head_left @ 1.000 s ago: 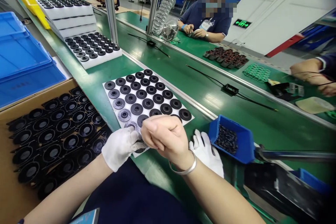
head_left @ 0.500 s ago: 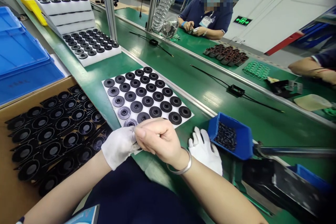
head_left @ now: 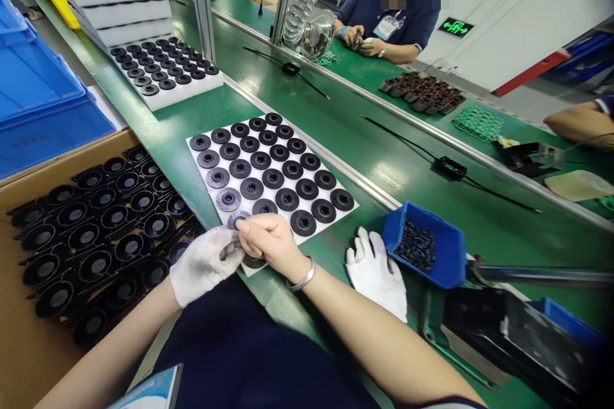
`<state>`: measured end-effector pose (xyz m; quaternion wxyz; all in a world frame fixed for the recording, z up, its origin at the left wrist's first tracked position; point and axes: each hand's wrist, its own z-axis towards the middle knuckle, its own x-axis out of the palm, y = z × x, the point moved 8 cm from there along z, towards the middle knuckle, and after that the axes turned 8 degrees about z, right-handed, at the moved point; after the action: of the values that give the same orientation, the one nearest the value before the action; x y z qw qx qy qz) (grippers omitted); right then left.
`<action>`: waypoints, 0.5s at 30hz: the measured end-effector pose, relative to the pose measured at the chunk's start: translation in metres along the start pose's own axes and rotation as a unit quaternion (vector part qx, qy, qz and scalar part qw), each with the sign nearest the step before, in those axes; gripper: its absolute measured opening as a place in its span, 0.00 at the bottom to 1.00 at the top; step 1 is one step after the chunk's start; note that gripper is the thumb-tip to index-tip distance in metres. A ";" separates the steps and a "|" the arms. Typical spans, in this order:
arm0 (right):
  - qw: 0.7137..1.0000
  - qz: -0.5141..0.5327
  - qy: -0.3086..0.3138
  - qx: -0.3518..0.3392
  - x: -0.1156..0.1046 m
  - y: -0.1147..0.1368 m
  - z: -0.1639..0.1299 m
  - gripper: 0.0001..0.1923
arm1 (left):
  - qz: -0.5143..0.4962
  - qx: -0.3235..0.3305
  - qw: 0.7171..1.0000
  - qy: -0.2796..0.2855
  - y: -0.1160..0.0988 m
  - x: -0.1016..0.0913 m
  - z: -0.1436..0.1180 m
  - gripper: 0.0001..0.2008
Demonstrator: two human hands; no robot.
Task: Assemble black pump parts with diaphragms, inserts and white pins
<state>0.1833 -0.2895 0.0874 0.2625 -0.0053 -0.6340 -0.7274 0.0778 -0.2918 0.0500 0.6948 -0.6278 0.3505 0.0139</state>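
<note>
My left hand (head_left: 207, 263), in a white glove with greyish fingers, meets my bare right hand (head_left: 269, 243) over the near edge of a white foam sheet (head_left: 330, 225). Both hands have fingers curled in a pinch; whatever lies between the fingertips is hidden. A metal bangle (head_left: 303, 273) circles my right wrist. Rows of round black discs (head_left: 273, 178) with raised hubs lie on the sheet, some nearest discs covered by my hands. An empty white glove (head_left: 377, 275) lies flat on the green bench, right of my right hand.
A cardboard box (head_left: 103, 152) of black ring-shaped parts stands at left, below blue crates (head_left: 43, 121). Stacked foam trays (head_left: 129, 9) of discs are further back. At right are a blue bin (head_left: 425, 246) of small black pieces and a metal bar (head_left: 537, 277). A co-worker (head_left: 388, 19) sits opposite.
Both hands have moved slightly left and still meet at the fingertips. My right hand now leaves more discs at the near right of the sheet showing. The view has shifted a little.
</note>
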 end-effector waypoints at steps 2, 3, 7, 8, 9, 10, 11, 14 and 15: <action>0.999 -0.025 0.048 -0.002 0.007 0.000 -0.001 0.31 | -0.017 -0.044 0.998 -0.033 0.011 -0.016 -0.004 0.07; 0.996 -0.040 0.073 -0.005 0.011 0.000 -0.002 0.31 | -0.064 -0.082 0.993 -0.052 0.018 -0.022 -0.006 0.09; 0.995 -0.036 0.088 0.020 0.010 -0.010 -0.007 0.30 | -0.435 -0.240 0.863 -0.097 0.044 -0.021 -0.013 0.15; 0.996 -0.033 0.079 0.022 0.008 -0.012 -0.008 0.30 | -0.506 -0.260 0.817 -0.095 0.044 -0.016 -0.013 0.16; 0.996 -0.035 0.079 0.021 0.008 -0.015 -0.009 0.30 | -0.553 -0.270 0.783 -0.089 0.043 -0.012 -0.011 0.17; 0.996 -0.041 0.082 0.019 0.009 -0.016 -0.009 0.30 | -0.581 -0.274 0.762 -0.083 0.040 -0.010 -0.010 0.18; 0.995 -0.044 0.082 0.018 0.009 -0.016 -0.009 0.30 | -0.596 -0.274 0.750 -0.080 0.038 -0.009 -0.008 0.19; 0.998 -0.034 0.061 0.009 0.011 -0.002 -0.005 0.30 | -0.608 -0.258 0.745 -0.090 0.035 -0.010 -0.005 0.17; 0.998 -0.025 0.052 -0.007 0.012 0.011 -0.003 0.30 | -0.604 -0.251 0.750 -0.100 0.036 -0.012 -0.004 0.16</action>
<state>0.1785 -0.2973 0.1012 0.2769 0.0471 -0.6141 -0.7375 0.0502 -0.2828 0.0248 0.4063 -0.8557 -0.1892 -0.2588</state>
